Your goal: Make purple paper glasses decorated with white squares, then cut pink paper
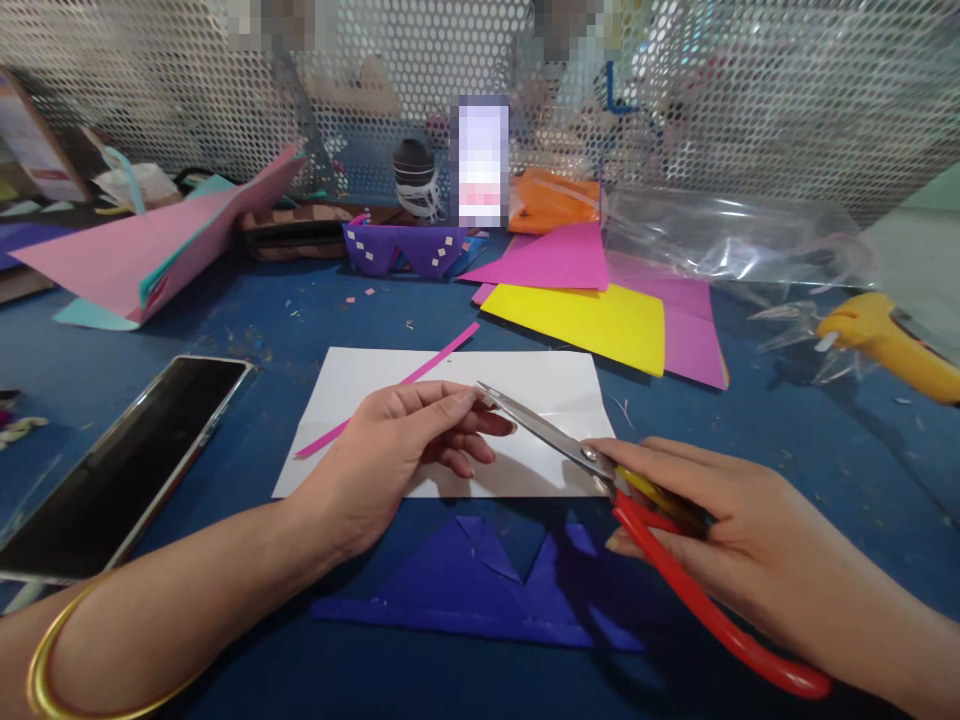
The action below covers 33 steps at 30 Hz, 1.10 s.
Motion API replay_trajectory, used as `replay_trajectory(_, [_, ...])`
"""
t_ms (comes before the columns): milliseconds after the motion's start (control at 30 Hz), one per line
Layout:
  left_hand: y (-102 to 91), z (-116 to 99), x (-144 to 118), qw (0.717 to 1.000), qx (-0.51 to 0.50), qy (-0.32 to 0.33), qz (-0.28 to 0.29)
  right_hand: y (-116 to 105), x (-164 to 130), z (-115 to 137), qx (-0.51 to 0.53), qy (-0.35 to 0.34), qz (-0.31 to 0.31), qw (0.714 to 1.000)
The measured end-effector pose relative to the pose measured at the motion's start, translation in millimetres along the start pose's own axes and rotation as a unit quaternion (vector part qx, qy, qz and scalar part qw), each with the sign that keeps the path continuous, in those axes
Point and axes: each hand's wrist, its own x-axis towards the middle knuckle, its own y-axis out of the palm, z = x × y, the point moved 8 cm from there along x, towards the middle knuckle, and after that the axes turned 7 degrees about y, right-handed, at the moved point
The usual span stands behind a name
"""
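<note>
My right hand (720,530) is closed round a pair of scissors (559,440) with red and yellow handles, their blades almost together. The blade tips point up and left, beside the fingertips of my left hand (420,430). That hand's thumb and forefinger are pinched; whatever they hold is too small to make out. Under both hands lies a sheet of white paper (555,385). A narrow pink paper strip (450,345) crosses it at a slant, partly behind my left hand. Nearest me is a folded dark blue paper piece (420,590) with a V-shaped notch.
A phone (127,460) lies at left, a yellow glue gun (892,340) at right. Behind the white sheet stand purple paper glasses (405,248). Yellow paper (585,325), pink folded sheets (202,225) and a clear plastic bag (735,235) lie before the perforated metal screen (420,70).
</note>
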Motion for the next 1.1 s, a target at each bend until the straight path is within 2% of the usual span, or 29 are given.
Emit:
replay_trajectory(100, [-0.8, 0.8, 0.2, 1.000, -0.013, 0.005, 0.007, 0.2, 0.0, -1.6, 0.021, 0.011, 0.008, 1.000])
replay_trajectory(333, [-2.4, 0.3, 2.2, 1.000, 0.023, 0.013, 0.001, 5.2, -0.8, -3.7, 0.032, 0.023, 0.030, 0.999])
replay_trajectory(733, [-1.9, -4.1, 2.5, 0.998, 0.042, 0.039, 0.006, 2.1, -1.8, -2.7, 0.005, 0.023, -0.015, 1.000])
replay_trajectory(1100, [-1.3, -1.1, 3.4, 0.999, 0.041, 0.035, 0.010, 2.0, -3.5, -1.6, -0.018, 0.005, -0.014, 1.000])
